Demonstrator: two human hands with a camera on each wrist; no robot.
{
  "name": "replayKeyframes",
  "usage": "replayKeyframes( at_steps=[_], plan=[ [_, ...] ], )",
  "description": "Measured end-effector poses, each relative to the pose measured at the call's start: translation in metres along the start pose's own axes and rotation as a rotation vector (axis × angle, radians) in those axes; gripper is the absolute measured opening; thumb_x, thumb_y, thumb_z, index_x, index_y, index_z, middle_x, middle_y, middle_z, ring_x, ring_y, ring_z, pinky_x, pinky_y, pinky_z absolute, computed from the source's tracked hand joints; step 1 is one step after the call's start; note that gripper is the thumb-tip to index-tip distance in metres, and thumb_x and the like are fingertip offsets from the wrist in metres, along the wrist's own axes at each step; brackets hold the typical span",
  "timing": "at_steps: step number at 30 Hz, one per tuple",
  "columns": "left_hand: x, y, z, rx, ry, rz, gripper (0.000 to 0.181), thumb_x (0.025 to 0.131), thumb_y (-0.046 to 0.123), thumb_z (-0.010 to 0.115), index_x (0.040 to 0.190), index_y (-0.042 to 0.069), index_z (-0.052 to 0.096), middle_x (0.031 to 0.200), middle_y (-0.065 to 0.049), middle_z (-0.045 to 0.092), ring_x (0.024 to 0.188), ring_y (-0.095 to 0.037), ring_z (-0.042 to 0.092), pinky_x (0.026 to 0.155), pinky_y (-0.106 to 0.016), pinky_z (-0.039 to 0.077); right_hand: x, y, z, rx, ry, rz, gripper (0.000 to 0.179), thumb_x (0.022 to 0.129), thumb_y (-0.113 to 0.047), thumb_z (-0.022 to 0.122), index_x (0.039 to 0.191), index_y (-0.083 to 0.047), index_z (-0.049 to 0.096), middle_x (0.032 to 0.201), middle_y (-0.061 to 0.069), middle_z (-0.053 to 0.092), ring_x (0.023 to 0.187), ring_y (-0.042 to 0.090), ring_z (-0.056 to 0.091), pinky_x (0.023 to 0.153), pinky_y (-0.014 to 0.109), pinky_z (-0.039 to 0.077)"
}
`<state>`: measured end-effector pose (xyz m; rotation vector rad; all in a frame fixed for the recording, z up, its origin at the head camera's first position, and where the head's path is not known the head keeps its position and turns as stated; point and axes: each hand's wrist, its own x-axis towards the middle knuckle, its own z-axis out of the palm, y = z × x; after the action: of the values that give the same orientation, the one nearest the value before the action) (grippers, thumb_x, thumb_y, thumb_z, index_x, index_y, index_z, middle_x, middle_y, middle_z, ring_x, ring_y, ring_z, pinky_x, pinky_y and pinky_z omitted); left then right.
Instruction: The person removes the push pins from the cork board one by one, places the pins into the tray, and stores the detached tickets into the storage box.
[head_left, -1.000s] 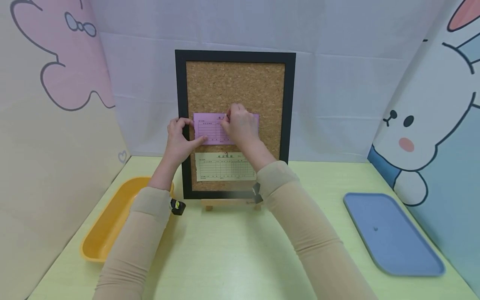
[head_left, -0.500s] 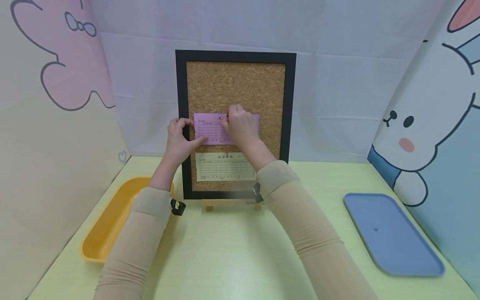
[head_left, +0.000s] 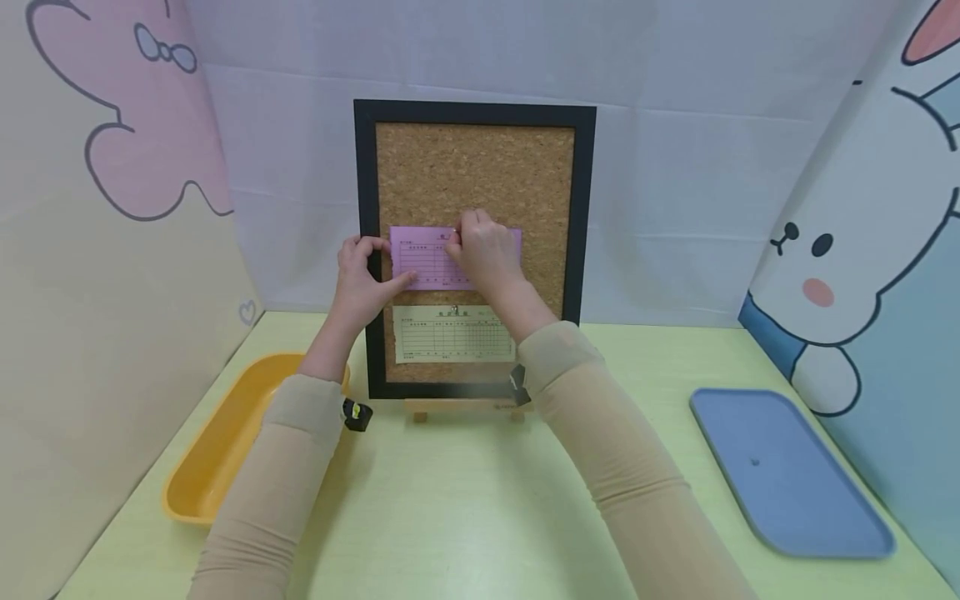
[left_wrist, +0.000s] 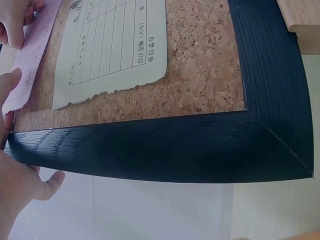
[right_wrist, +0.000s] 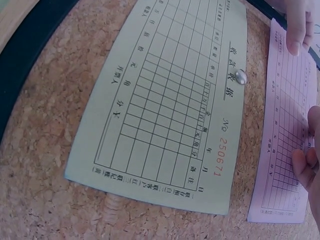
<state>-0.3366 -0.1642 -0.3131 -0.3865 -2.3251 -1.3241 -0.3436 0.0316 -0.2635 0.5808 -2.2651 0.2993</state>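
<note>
Head view: from my end of the link, I watch two sleeved arms reach over a pale green worktop (head_left: 420, 517).
Left wall (head_left: 90, 333): bears a pink cartoon figure (head_left: 161, 125) with a bow.
Yellow tray (head_left: 202, 467): sits on the worktop, partly behind the left sleeve (head_left: 258, 492).
Left hand (head_left: 362, 279): thumb and forefinger spread well apart; I see the thumb pressing the pink slip's lower left, the forefinger at its upper left edge.
Corkboard (head_left: 480, 171): black-framed, standing on a small wooden stand (head_left: 456, 406).
Pink slip (head_left: 426, 260): flat against the cork, just above the green slip.
Green slip (head_left: 453, 333): fixed near its top edge by a silver tack (head_left: 454, 309).
Right hand (head_left: 487, 254): fingers curled; I make out its fingertips pinching a small pin (head_left: 455, 232), mostly hidden, at the pink slip's top edge.
Blue tray (head_left: 791, 492): lies well apart from both hands, one small dark speck on it.
Right wall (head_left: 915, 392): shows a white cartoon rabbit (head_left: 855, 233).
</note>
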Motion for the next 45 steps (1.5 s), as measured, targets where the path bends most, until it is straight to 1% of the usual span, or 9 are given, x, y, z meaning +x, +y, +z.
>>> replayKeyframes(
  at_steps=[9,17,20,24,31,34,38,41,45],
  plan=[
    [-0.0003,-0.0007,-0.0005,0.011,0.0,0.008,0.051,0.078,0.029,0.078,0.112,0.005,0.049,0.133,-0.016,0.033,0.128,-0.03,0.022,0.106,-0.052,0.022,-0.0003,0.001,0.0001,0.044,0.01,0.0,0.007,0.086,-0.008,0.059,0.086,-0.001,0.061,0.078,0.009,0.063,0.058,0.017,0.059,0.052,0.024,0.048],
    [-0.0006,-0.0011,0.0005,0.015,0.004,-0.003,0.05,0.078,0.029,0.078,0.112,0.005,0.05,0.133,-0.015,0.033,0.129,-0.03,0.022,0.107,-0.052,0.022,-0.0032,0.0008,0.0003,0.071,0.023,0.021,0.008,0.086,-0.009,0.06,0.088,-0.002,0.061,0.08,0.009,0.062,0.059,0.016,0.058,0.053,0.024,0.048],
    [-0.0008,-0.0009,0.0007,0.014,0.006,-0.004,0.05,0.078,0.028,0.078,0.112,0.005,0.05,0.132,-0.015,0.034,0.128,-0.029,0.022,0.106,-0.051,0.022,-0.0046,0.001,0.0014,0.068,0.041,0.03,0.009,0.087,-0.012,0.06,0.09,-0.003,0.061,0.082,0.008,0.063,0.06,0.015,0.06,0.054,0.023,0.049],
    [-0.0007,-0.0001,0.0006,0.014,0.008,-0.001,0.05,0.078,0.028,0.078,0.112,0.005,0.05,0.131,-0.015,0.034,0.127,-0.029,0.023,0.106,-0.051,0.023,-0.005,-0.0001,0.0024,0.038,0.06,0.045,0.012,0.088,-0.015,0.061,0.092,-0.004,0.062,0.083,0.007,0.064,0.061,0.015,0.061,0.054,0.023,0.049],
    [0.0003,0.0,0.0,0.003,0.007,-0.004,0.047,0.08,0.027,0.076,0.112,0.005,0.05,0.133,-0.015,0.033,0.129,-0.03,0.022,0.107,-0.052,0.022,-0.0043,-0.0025,0.004,0.001,0.085,0.068,0.01,0.088,-0.015,0.06,0.088,-0.006,0.063,0.079,0.006,0.065,0.057,0.015,0.059,0.051,0.025,0.047],
    [0.0013,-0.0012,0.0001,-0.009,0.021,-0.003,0.04,0.083,0.026,0.073,0.109,0.004,0.051,0.134,-0.016,0.034,0.131,-0.03,0.022,0.108,-0.051,0.021,-0.0034,-0.0023,0.0049,0.002,0.086,0.07,0.009,0.087,-0.014,0.06,0.087,-0.006,0.063,0.077,0.005,0.064,0.057,0.014,0.058,0.05,0.025,0.047],
    [0.0023,-0.0022,0.0011,-0.02,0.065,0.013,0.031,0.086,0.024,0.07,0.103,0.004,0.054,0.131,-0.018,0.037,0.132,-0.03,0.025,0.109,-0.05,0.021,-0.0027,-0.0012,0.0056,0.006,0.076,0.067,0.009,0.087,-0.014,0.059,0.086,-0.006,0.062,0.075,0.004,0.063,0.056,0.014,0.057,0.05,0.024,0.046],
    [0.0024,-0.0018,0.002,-0.025,0.092,0.019,0.028,0.086,0.024,0.069,0.1,0.004,0.055,0.129,-0.018,0.04,0.131,-0.03,0.027,0.11,-0.049,0.02,-0.0026,-0.0004,0.0059,0.012,0.072,0.063,0.009,0.087,-0.015,0.06,0.085,-0.007,0.061,0.075,0.004,0.063,0.056,0.013,0.056,0.049,0.024,0.045],
    [0.0032,-0.0012,0.0037,-0.03,0.111,0.013,0.026,0.087,0.024,0.068,0.098,0.004,0.056,0.129,-0.017,0.041,0.131,-0.029,0.028,0.11,-0.048,0.02,-0.0026,0.0001,0.0056,0.015,0.079,0.057,0.009,0.086,-0.015,0.061,0.086,-0.006,0.061,0.075,0.004,0.063,0.054,0.013,0.055,0.048,0.024,0.045]
  ],
)
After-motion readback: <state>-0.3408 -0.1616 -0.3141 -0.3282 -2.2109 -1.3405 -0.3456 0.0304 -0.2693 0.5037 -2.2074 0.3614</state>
